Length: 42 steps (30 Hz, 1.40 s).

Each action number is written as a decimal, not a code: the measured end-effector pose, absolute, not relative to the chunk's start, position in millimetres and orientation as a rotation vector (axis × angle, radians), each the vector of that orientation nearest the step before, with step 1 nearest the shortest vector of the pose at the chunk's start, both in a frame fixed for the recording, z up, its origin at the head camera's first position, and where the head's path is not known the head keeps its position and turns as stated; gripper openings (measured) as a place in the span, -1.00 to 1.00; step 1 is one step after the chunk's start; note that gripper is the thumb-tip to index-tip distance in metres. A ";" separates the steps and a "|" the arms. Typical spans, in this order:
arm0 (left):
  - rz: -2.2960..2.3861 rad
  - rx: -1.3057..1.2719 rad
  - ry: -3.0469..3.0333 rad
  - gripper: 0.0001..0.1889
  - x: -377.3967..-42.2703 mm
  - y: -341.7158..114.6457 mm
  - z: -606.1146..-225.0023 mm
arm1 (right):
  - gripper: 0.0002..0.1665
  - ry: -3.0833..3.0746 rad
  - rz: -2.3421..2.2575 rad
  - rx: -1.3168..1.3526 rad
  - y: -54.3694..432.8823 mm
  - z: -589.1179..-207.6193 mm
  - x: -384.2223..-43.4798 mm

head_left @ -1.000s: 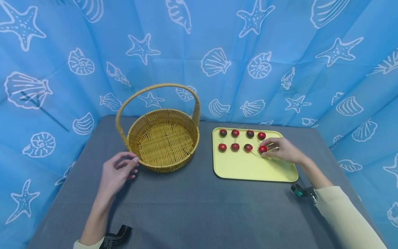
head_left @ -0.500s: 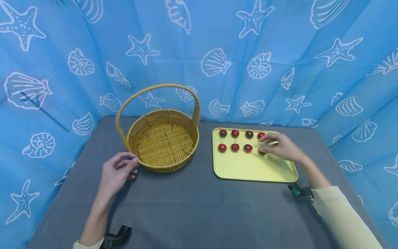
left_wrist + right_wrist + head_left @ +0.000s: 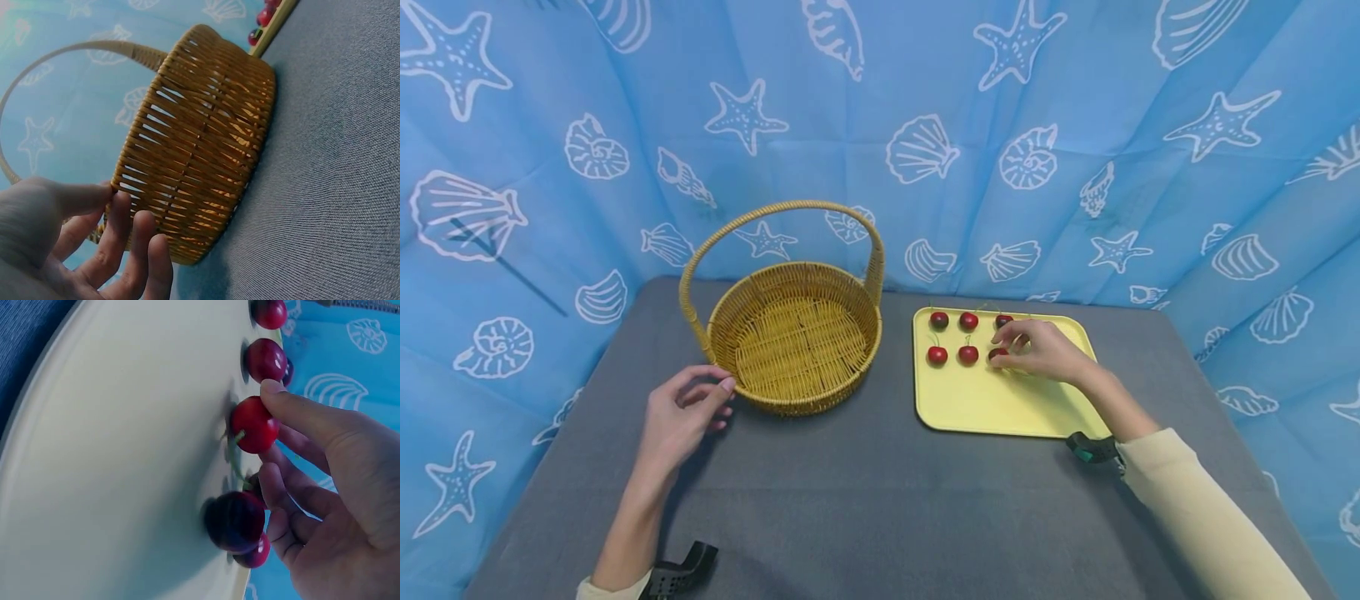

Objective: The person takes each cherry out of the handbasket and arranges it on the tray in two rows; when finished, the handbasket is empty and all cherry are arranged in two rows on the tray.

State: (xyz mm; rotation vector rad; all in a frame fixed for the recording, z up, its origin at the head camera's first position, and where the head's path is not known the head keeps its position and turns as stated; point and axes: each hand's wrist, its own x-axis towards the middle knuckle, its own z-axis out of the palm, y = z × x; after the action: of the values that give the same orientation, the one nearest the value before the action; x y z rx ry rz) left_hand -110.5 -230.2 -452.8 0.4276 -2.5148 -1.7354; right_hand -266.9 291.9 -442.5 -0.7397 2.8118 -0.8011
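Note:
A round woven wicker basket (image 3: 801,400) with a tall arched handle stands on the left of the table. My left hand (image 3: 681,417) pinches its near-left rim between thumb and forefinger; the left wrist view shows the other fingers curling beside the weave (image 3: 200,137). On the right lies a yellow tray (image 3: 977,408) with two rows of red cherries (image 3: 967,355). My right hand (image 3: 1041,350) is over the tray, its thumb and fingers around a stemmed red cherry (image 3: 253,425) in the near row. A darker cherry (image 3: 234,520) sits close to its lower fingers. The hand hides the cherries at the row's right end in the head view.
A grey cloth (image 3: 850,500) covers the table. A blue curtain (image 3: 850,108) printed with shells and starfish hangs close behind and at both sides. Black camera mounts sit on the left wrist (image 3: 681,571) and right wrist (image 3: 1092,450).
My right hand has shifted left along the near row, from the rightmost cherry to the one beside it. The left hand stays at the basket's rim.

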 end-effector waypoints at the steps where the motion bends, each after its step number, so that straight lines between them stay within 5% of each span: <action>1: -1.733 0.427 -2.515 -0.58 -110.7 -230.0 -453.0 | -0.66 2.812 -0.792 -0.761 290.4 -443.3 -267.6; 17: -1.731 0.386 -2.491 -0.62 -110.6 -228.3 -452.7 | -0.61 2.723 -0.804 -0.928 295.0 -439.1 -265.2; 42: -1.714 0.289 -2.549 -0.57 -112.0 -234.8 -451.6 | -0.55 2.652 -1.006 -0.791 302.5 -450.5 -268.1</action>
State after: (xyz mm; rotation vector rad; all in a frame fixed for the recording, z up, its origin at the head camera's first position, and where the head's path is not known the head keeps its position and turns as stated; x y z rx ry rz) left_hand -112.0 -234.8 -451.6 0.2894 -2.5491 -1.7137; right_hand -268.1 302.5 -450.5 -0.7908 2.6522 -1.0062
